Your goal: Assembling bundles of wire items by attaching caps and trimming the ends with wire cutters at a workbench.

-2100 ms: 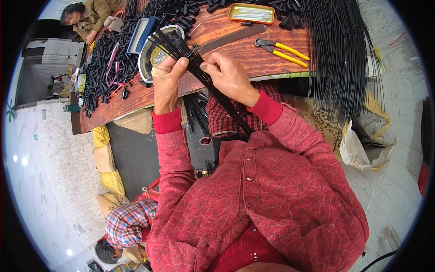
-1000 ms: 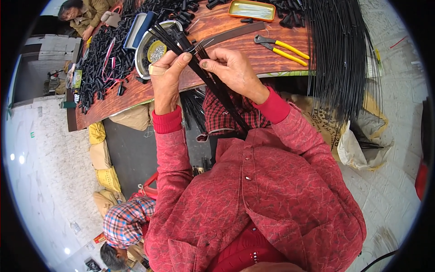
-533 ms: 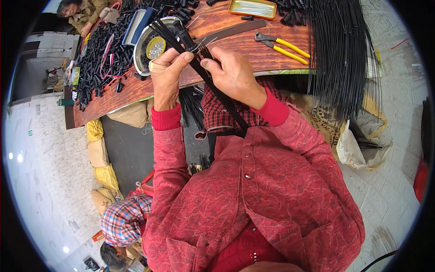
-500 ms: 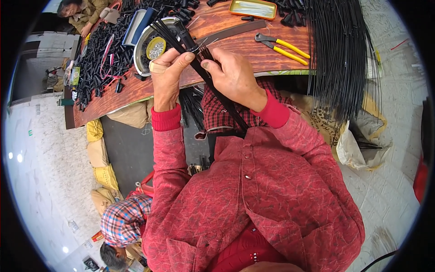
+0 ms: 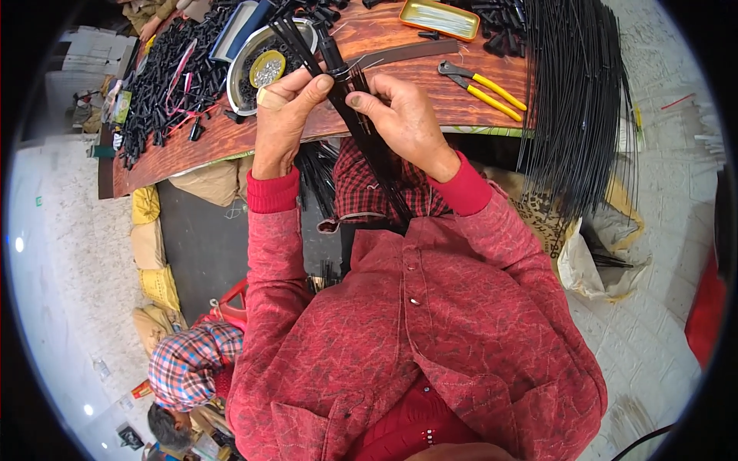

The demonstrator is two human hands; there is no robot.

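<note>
Gripping rods (image 5: 372, 147) across the table's (image 5: 434, 86) near edge

Left hand (image 5: 284, 115) clasps the bundle; right hand (image 5: 401, 115) pinches a few rods. A slackened left grip could let rods slide below the table. Farther onto the table: bowl (image 5: 237, 91) leftward, pliers (image 5: 489, 101) rightward.

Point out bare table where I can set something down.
Bare wood lies between the brown strip, pliers and right hand; another patch separates that strip from the yellow tray. Crowded: black parts leftward, black rods rightward.
</note>
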